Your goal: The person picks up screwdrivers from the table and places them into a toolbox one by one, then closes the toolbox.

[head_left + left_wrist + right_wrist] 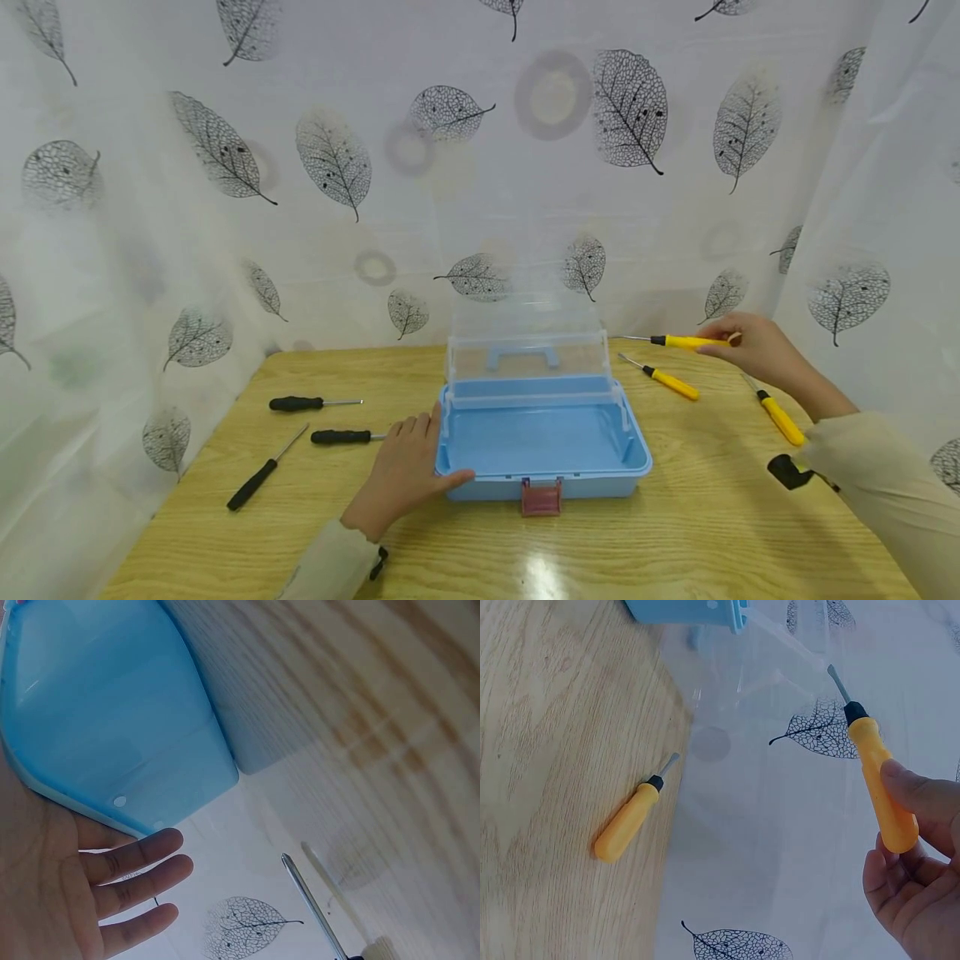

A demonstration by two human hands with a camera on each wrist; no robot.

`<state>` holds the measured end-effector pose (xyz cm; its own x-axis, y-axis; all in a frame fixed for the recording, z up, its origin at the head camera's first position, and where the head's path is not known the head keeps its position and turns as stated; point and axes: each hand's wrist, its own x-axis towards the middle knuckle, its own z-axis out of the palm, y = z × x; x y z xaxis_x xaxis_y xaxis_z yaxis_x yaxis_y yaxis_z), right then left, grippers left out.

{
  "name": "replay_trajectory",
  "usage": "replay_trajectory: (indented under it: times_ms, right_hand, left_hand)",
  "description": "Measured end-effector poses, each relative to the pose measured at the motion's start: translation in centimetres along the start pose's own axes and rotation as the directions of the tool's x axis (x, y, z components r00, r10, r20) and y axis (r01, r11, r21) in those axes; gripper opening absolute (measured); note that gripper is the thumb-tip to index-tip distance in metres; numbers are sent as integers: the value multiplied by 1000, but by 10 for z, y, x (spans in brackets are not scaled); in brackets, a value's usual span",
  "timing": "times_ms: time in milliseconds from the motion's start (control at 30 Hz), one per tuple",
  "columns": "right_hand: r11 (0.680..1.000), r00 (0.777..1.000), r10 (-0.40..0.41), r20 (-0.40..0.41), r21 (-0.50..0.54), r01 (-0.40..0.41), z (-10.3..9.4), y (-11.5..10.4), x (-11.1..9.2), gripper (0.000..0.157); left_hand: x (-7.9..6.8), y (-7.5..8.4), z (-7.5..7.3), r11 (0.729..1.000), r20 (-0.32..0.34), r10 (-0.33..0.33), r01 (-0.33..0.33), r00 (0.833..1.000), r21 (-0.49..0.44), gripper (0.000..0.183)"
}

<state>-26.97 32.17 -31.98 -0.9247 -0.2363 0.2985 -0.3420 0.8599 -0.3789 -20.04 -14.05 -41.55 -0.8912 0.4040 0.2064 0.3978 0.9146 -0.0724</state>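
Observation:
A light blue toolbox (540, 437) stands mid-table, its clear lid (528, 358) raised at the back and its inside bare. My left hand (408, 467) rests against the box's left end, thumb along the front rim and fingers fairly straight. In the left wrist view those fingers lie beside the blue wall (127, 712). My right hand (753, 350) pinches a yellow-handled screwdriver (885, 795) by its handle, above the table's back right, blade pointing left toward the lid. Below it on the wood lies another yellow screwdriver (626, 825).
Farther right lies a third yellow screwdriver (782, 419), close to the right sleeve. Three black-handled screwdrivers lie on the left, one (341, 437) partly behind the left hand. A leaf-print curtain (480, 183) hangs behind the wooden table (600, 550). A reddish latch (542, 498) hangs at the box's front.

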Motion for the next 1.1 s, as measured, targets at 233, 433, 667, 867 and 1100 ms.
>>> replay_trajectory:
  times_ms: [233, 433, 667, 867, 1100]
  right_hand:
    - [1000, 999, -30, -23, -4, 30, 2, -6, 2, 20]
    - [999, 999, -37, -24, -8, 37, 4, -10, 5, 21]
    - [998, 998, -55, -17, -5, 55, 7, -12, 7, 20]
    - [999, 999, -50, 6, 1, 50, 10, -16, 11, 20]
    - [994, 994, -106, -30, 32, 107, 15, -22, 14, 16]
  left_hand:
    - [-1, 0, 0, 1000, -29, 7, -6, 1000, 8, 106]
    - [-1, 0, 1, 1000, -50, 14, -12, 999, 24, 106]
    - [-1, 0, 1, 1000, -42, 10, -10, 999, 7, 107]
    - [-1, 0, 1, 1000, -36, 10, -9, 999, 3, 106]
    - [-1, 1, 2, 1000, -45, 11, -11, 999, 12, 106]
